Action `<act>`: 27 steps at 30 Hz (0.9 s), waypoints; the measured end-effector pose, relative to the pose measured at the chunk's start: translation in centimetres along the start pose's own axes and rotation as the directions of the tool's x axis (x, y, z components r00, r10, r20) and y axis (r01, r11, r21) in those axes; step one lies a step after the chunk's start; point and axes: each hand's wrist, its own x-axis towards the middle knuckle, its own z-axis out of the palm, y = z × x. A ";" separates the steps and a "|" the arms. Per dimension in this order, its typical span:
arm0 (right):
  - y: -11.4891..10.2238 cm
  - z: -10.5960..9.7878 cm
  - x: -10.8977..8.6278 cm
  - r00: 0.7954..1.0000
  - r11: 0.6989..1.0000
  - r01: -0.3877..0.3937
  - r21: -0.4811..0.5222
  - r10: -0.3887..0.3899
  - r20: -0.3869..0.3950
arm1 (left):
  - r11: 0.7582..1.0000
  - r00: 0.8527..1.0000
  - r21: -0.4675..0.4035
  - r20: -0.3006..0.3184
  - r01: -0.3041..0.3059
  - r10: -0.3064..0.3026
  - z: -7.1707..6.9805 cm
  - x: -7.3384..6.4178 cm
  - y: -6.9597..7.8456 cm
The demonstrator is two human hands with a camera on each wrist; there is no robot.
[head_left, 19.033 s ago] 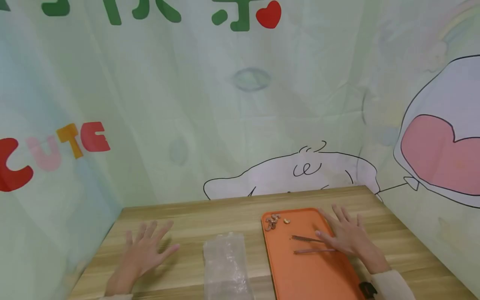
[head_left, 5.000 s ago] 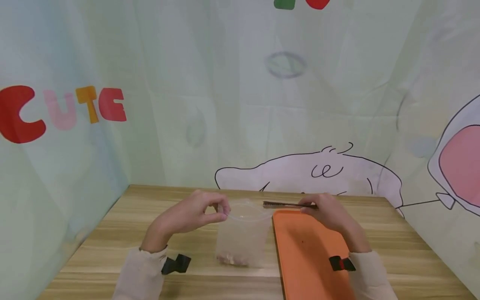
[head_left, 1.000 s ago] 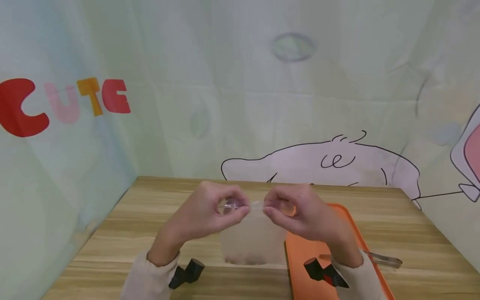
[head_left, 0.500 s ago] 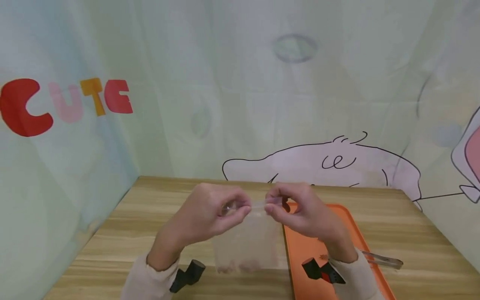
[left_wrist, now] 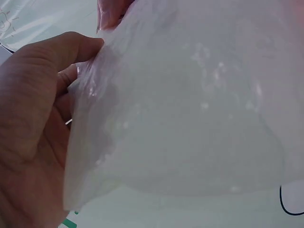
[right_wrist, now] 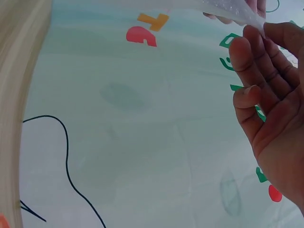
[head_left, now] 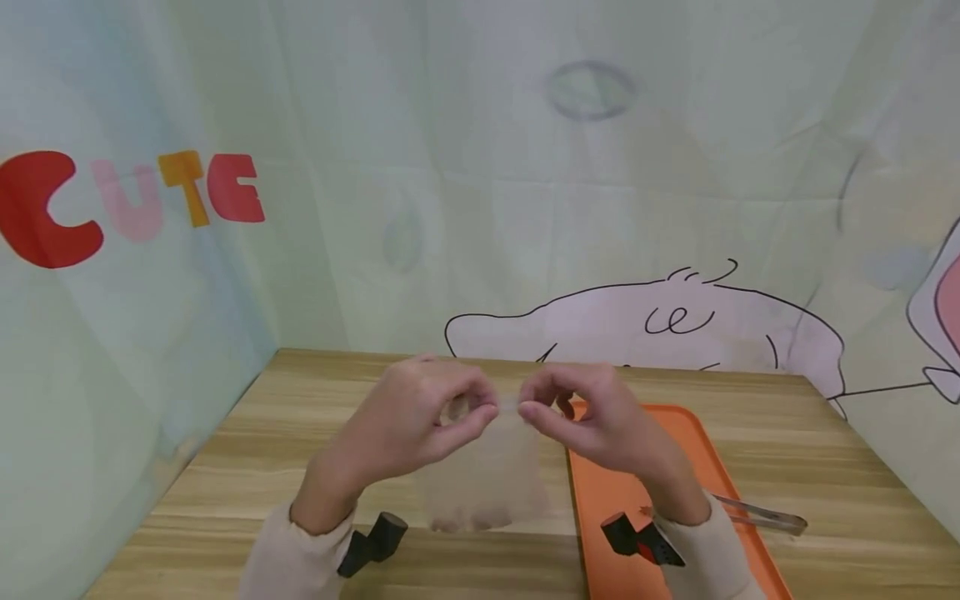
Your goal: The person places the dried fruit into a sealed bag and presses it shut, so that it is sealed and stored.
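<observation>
A translucent plastic bag [head_left: 483, 471] hangs over the table, with blurred brownish nuts [head_left: 468, 520] along its bottom. At its top edge my left hand [head_left: 408, 417] pinches it between thumb and fingers. Close beside, my right hand [head_left: 611, 421] pinches the same edge; the fingertips are a short gap apart. In the left wrist view the bag [left_wrist: 180, 118] spreads wide from the left hand [left_wrist: 28, 109]. Only the bag's corner [right_wrist: 237, 10] shows in the right wrist view, by the thumb and index finger of the right hand [right_wrist: 280, 95].
An orange tray [head_left: 611, 483] lies to the right, under my right forearm. Metal tongs [head_left: 765, 518] lie across its right rim, partly hidden by the sleeve. A printed curtain [head_left: 360, 208] stands behind the wooden table [head_left: 247, 467].
Earlier, nuts and tongs lay on the tray beside the flat bag; later the right hand held the tongs. Now the tongs are down. In the last second, the right hand has shifted slightly left.
</observation>
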 end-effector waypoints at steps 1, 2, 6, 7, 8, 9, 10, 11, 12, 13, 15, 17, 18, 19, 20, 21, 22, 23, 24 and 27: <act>0.0 0.0 0.0 1.000 1.000 0.006 -0.009 -0.006 0.000 | 1.000 1.000 -0.006 0.003 -0.003 0.003 0.0 0.0 -0.1; 0.0 0.1 0.1 1.000 1.000 0.015 -0.016 -0.015 0.001 | 1.000 1.000 -0.007 0.003 -0.007 0.007 0.0 0.0 -0.1; -0.2 0.3 0.3 0.999 0.998 0.049 -0.050 -0.050 -0.021 | 1.000 1.000 -0.010 -0.025 -0.019 0.019 0.0 0.1 -0.1; -0.2 0.3 0.3 0.998 0.997 0.053 -0.054 -0.054 -0.030 | 1.000 0.999 -0.012 -0.032 -0.021 0.021 0.1 0.1 0.0; -0.2 0.3 0.3 0.998 0.997 0.055 -0.055 -0.057 -0.037 | 1.000 0.999 -0.017 -0.040 -0.025 0.024 0.2 0.2 0.0; -0.3 0.4 0.3 0.997 0.997 0.055 -0.055 -0.058 -0.042 | 0.999 0.999 -0.023 -0.043 -0.024 0.023 0.3 0.2 0.1; -0.3 0.4 0.2 0.997 0.997 0.054 -0.053 -0.056 -0.043 | 0.999 0.999 -0.028 -0.045 -0.025 0.024 0.4 0.3 0.1; -0.3 0.5 0.2 0.998 0.997 0.052 -0.052 -0.054 -0.039 | 0.999 0.998 -0.032 -0.049 -0.030 0.028 0.5 0.3 0.1; -0.3 0.5 0.2 0.998 0.997 0.053 -0.051 -0.055 -0.030 | 0.999 0.998 -0.038 -0.051 -0.034 0.032 0.6 0.4 0.2; -0.2 0.6 0.2 0.998 0.997 0.058 -0.049 -0.060 -0.022 | 0.998 0.998 -0.043 -0.050 -0.039 0.037 0.7 0.4 0.3; -0.2 0.7 0.3 0.998 0.997 0.068 -0.044 -0.068 -0.008 | 0.998 0.998 -0.045 -0.049 -0.050 0.048 0.8 0.5 0.4; -0.2 0.9 0.3 0.997 0.996 0.083 -0.043 -0.083 0.000 | 0.997 0.997 -0.046 -0.047 -0.063 0.061 0.9 0.5 0.4; -0.3 1.0 0.4 0.996 0.994 0.094 -0.046 -0.094 0.002 | 0.997 0.997 -0.046 -0.044 -0.063 0.061 0.9 0.5 0.5; -0.3 1.1 0.4 0.995 0.993 0.103 -0.052 -0.104 0.001 | 0.997 0.997 -0.044 -0.041 -0.064 0.062 0.9 0.5 0.5; -0.3 1.1 0.4 0.994 0.992 0.111 -0.063 -0.111 -0.002 | 0.997 0.998 -0.040 -0.038 -0.059 0.058 0.8 0.5 0.5; -0.4 1.1 0.5 0.993 0.990 0.118 -0.077 -0.118 -0.006 | 0.998 0.998 -0.035 -0.034 -0.053 0.051 0.7 0.4 0.5; -0.4 1.0 0.5 0.992 0.988 0.123 -0.090 -0.124 -0.009 | 0.999 0.999 -0.029 -0.030 -0.046 0.045 0.6 0.4 0.5; -0.4 0.9 0.5 0.992 0.987 0.125 -0.102 -0.127 -0.013 | 0.999 0.999 -0.020 -0.026 -0.038 0.037 0.5 0.4 0.5; -0.5 0.7 0.4 0.992 0.986 0.123 -0.113 -0.126 -0.018 | 1.000 0.999 -0.008 -0.026 -0.030 0.030 0.4 0.3 0.5; -0.5 -0.1 0.0 0.993 0.988 0.104 -0.117 -0.109 -0.044 | 0.999 0.998 0.042 -0.056 -0.019 0.021 -0.1 0.2 0.5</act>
